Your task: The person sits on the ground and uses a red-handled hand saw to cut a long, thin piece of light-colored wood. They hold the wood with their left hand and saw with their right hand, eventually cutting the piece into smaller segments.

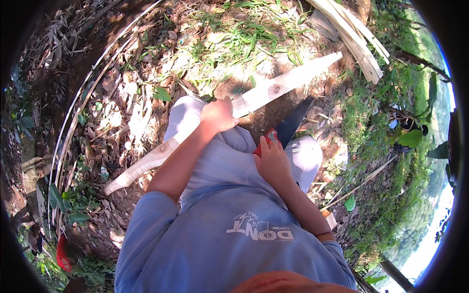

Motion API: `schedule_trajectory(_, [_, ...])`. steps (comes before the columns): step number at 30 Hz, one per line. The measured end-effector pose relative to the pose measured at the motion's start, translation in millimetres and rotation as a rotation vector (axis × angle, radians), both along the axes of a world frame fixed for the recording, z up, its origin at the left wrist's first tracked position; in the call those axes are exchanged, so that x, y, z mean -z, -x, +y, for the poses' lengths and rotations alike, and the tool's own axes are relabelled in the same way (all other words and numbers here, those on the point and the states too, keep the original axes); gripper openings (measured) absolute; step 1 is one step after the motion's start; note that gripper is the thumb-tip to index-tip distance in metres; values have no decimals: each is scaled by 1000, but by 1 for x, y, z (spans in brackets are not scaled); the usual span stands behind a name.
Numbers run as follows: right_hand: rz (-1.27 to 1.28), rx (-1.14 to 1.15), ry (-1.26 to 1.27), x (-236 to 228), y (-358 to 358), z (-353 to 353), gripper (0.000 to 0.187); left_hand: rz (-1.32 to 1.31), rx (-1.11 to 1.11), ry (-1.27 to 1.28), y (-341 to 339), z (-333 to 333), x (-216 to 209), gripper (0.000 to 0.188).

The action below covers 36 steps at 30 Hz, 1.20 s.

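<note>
A long pale wooden board (261, 95) with a dark knot lies slantwise across my lap, its narrowed ends reaching to the lower left and upper right. My left hand (219, 115) is closed over the board's middle, above my left thigh. In my right hand (271, 158) is the red handle of a handsaw (293, 119). Its dark blade points up and to the right, below the board and apart from it in the picture. A thin dark line crosses the board just right of my left hand.
Several split wooden strips (354, 39) lie at the upper right. Long thin canes (80, 97) curve along the left side. A red object (63, 254) rests at the lower left. Dry leaves and grass cover the ground, with green plants (391, 195) at the right.
</note>
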State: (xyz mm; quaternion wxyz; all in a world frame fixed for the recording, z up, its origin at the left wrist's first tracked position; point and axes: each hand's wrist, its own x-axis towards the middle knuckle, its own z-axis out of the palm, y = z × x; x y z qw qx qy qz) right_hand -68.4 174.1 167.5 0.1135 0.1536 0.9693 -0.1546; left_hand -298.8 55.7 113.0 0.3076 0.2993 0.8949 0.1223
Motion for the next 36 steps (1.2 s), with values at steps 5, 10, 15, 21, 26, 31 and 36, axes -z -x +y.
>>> schedule_trajectory(5, [537, -74, -31, 37, 113, 45, 38, 308, 39, -199, -14, -5, 25, 59])
schedule_trajectory(10, [652, -142, 55, 84, 204, 47, 31, 339, 53, -176, -9, 1, 34, 65])
schedule_trajectory(15, [516, -183, 160, 102, 209, 50, 40, 229, 52, 23, -7, 9, 24, 83])
schedule_trajectory(21, [421, -238, 268, 122, 216, 55, 30, 172, 63, 77, 5, 14, 41, 81])
schedule_trajectory(26, [428, -372, -127, 137, 224, 109, 34, 237, 56, 97, 11, 17, 46, 73])
schedule_trajectory(31, [456, -342, -127, 133, 228, 142, 35, 228, 51, 114, 19, 16, 52, 67])
schedule_trajectory(36, [408, -301, -107, 136, 235, 145, 44, 138, 15, 109, 30, 20, 53, 65])
